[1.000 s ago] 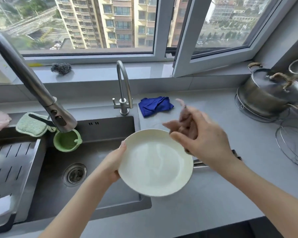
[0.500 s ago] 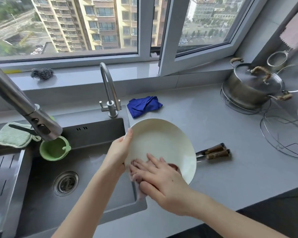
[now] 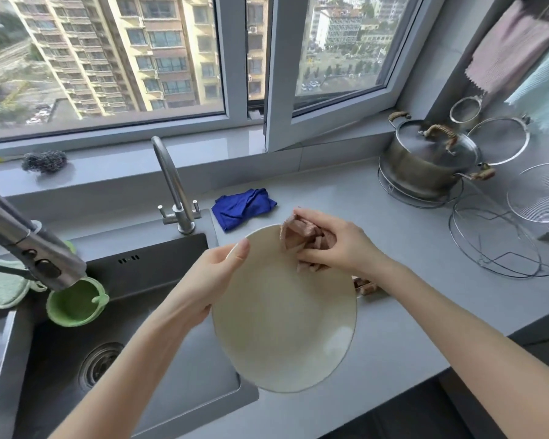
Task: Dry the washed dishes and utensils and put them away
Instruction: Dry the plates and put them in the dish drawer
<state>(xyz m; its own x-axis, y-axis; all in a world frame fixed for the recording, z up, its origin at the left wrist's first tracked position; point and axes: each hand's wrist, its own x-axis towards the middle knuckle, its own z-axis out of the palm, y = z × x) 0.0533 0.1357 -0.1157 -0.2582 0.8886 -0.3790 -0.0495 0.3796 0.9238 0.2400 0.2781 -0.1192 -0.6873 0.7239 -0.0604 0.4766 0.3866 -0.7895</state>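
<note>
Over the sink's right edge: left hand holds a plate, right hand wipes it with a cloth.
The left hand grips the plate's left rim, thumb on top, as half a second ago. The plate, cream, round and plain, hangs tilted between sink and surface. The right hand, then flat at the near rim, now pinches the bunched pinkish cloth against the far rim. Brown handles behind the plate are mostly hidden.

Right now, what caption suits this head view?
Left hand holds a cream plate; right hand presses a crumpled cloth against its rim.
</note>
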